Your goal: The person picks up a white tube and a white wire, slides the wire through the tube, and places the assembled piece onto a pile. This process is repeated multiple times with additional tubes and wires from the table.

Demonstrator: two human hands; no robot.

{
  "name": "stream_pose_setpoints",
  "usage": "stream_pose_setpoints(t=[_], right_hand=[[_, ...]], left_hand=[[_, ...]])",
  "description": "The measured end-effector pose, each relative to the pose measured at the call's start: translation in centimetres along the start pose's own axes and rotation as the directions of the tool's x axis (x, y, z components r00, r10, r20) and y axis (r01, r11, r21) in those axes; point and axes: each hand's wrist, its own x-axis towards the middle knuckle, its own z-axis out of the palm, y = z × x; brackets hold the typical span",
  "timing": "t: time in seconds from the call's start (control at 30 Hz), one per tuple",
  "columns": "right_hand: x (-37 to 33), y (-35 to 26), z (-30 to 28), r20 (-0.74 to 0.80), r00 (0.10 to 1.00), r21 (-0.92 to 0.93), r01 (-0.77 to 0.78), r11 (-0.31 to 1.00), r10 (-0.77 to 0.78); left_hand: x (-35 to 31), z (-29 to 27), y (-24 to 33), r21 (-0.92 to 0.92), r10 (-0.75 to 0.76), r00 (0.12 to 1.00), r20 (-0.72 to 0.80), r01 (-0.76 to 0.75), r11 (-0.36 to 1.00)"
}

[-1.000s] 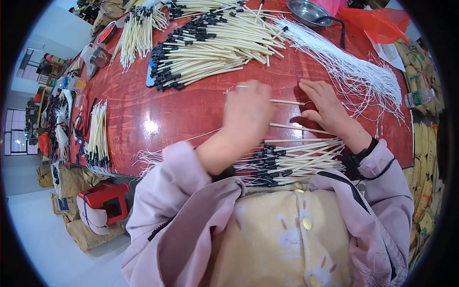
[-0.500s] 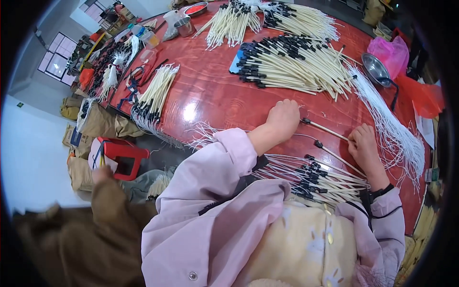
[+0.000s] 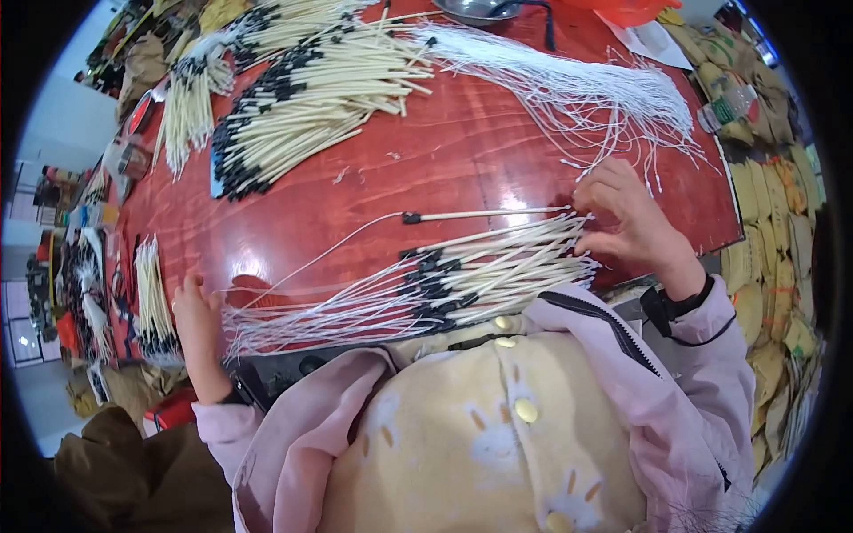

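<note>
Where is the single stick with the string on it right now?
In the head view the single stick lies alone on the red table, just beyond the near bundle of sticks. Its far end is at the right hand.

Table [image 3: 426, 178]: glossy red-brown. Sticks [image 3: 498, 262]: cream, black-tipped. Strings [image 3: 577, 98]: white. Jacket [image 3: 693, 417]: pale pink, black trim. Apron [image 3: 471, 435]: pale yellow, bunny print.
</note>
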Motion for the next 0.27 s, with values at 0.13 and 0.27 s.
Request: stream_pose_setpoints(t=[0.13, 0.27], right_hand=[[1.2, 0.6, 1.2, -0.115, 0.992, -0.012, -0.058, 0.998, 0.057], [6.1, 3.2, 2.6, -0.188, 0.981, -0.075, -0.062, 0.995, 0.047]], left_hand=[[1.2, -1.9, 13.5, -0.422, 0.285, 0.953, -0.105, -0.302, 0.855], [1.4, -1.8, 23.7, -0.605, 0.538, 0.837, -0.097, -0.479, 0.635]])
